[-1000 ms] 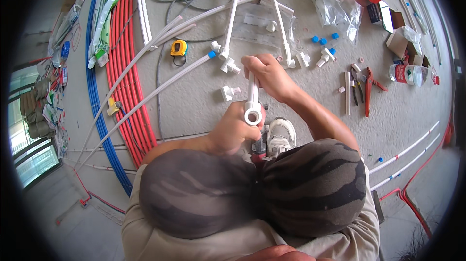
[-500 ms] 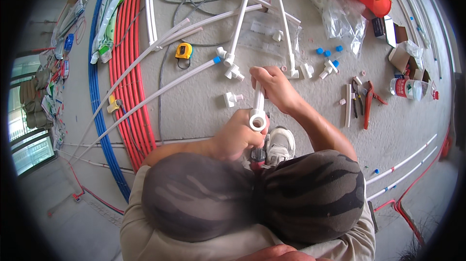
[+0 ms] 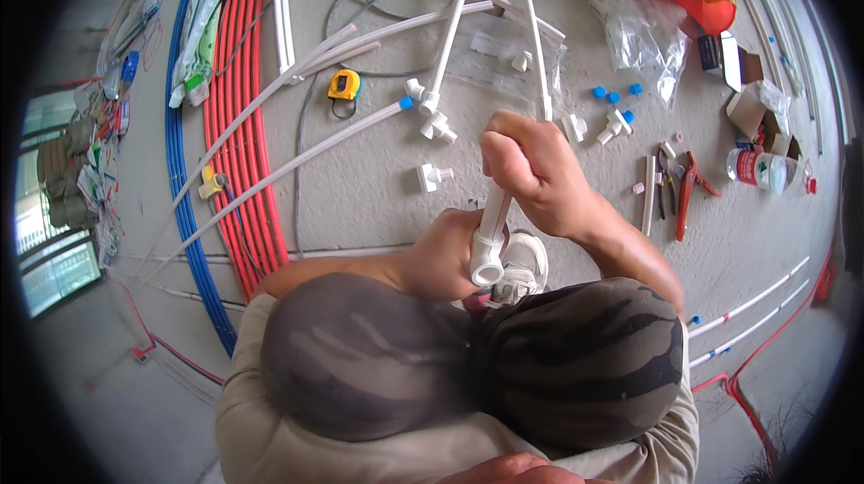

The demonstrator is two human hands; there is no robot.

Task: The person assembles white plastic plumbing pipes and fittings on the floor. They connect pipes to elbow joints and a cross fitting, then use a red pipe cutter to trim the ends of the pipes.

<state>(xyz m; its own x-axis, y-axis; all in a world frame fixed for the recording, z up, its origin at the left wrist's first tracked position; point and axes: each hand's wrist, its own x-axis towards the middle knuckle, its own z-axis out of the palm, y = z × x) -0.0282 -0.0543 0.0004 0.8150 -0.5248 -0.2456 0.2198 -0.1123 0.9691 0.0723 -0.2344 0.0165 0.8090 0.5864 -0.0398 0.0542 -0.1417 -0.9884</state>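
Note:
My right hand [image 3: 540, 169] is closed round the upper part of a short white plastic pipe [image 3: 495, 210]. On the pipe's near end sits a white fitting [image 3: 487, 259], its round open mouth facing up toward me. Directly beside and partly behind the fitting is my left hand [image 3: 441, 255], curled closed; the fitting hides its fingers and what they grip. A bit of a red object [image 3: 477, 301] shows below, between my knees. Left of the pipe, a loose white fitting [image 3: 434, 178] lies on the concrete floor.
Long white pipes [image 3: 454, 25] lie ahead, with more white fittings [image 3: 437, 128]. Red pipes [image 3: 241, 124] and blue pipes [image 3: 176, 124] run along the left, near a yellow tape measure [image 3: 344, 85]. Right are pliers [image 3: 666, 180], a red-handled cutter [image 3: 686, 201] and a plastic bottle [image 3: 760, 169].
The pipe and fitting have moved toward me, the fitting now lower over my left hand. My right hand has shifted slightly right and nearer, its fist turned.

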